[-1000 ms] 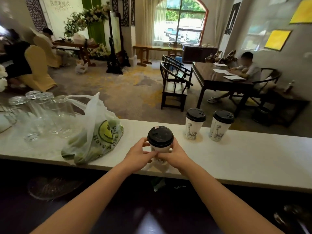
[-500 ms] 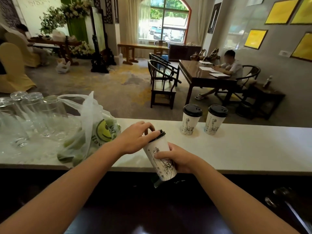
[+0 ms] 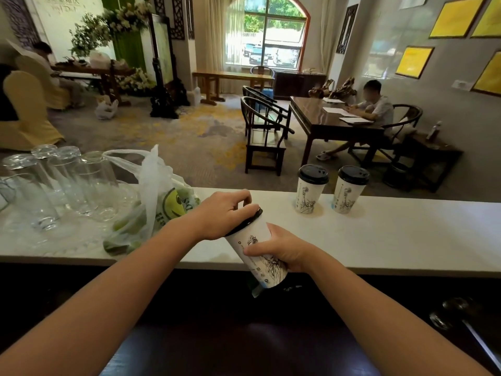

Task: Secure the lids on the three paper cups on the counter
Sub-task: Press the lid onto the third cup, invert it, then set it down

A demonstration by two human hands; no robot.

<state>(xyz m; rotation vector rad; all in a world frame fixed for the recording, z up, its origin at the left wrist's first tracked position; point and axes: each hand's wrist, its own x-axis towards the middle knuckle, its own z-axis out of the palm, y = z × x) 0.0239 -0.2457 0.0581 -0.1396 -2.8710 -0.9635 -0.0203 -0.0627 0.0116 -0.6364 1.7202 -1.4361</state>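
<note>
While both hands hold tilted cup, print unreadable.

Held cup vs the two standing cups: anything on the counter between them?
Nothing: head view shows bare white counter between the held cup and the nearer standing cup.

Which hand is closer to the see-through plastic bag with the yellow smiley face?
Left. The left hand presses the black lid just right of the clear plastic smiley bag. The right hand grips the tilted white paper cup farther right.
</note>
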